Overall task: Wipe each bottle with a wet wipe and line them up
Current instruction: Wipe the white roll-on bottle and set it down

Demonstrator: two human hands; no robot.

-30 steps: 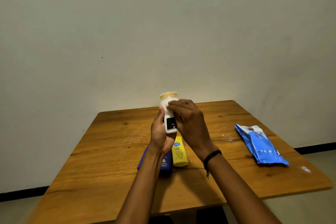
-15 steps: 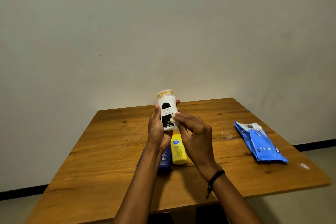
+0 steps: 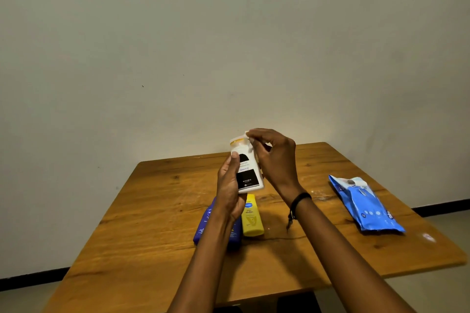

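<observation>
While the left hand [image 3: 230, 193] gripped the white plastic bottle [image 3: 246, 166] upright above the wooden counter [image 3: 152, 223], steadying it, the right hand's [image 3: 276, 157] fingers [image 3: 256, 134] pinched a white wet wipe [image 3: 248, 138] against its cap.

Little print here can be read for certain. The white bottle [image 3: 246, 168] carries a label with black blocks above and below a pale band of small lines of type, all too blurred to make out; a tiny white line in the lower black block is also illegible. The yellow bottle [image 3: 251, 218] lying on the table bears a blue oval logo near its top with white lettering too blurred to read, and a few unreadable words below it. The dark blue bottle [image 3: 203, 226] shows small white marks, illegible. The blue wipes pack [image 3: 366, 206] shows a row of white dots and, at its near right edge, white letters that look like "me", cut off.
</observation>
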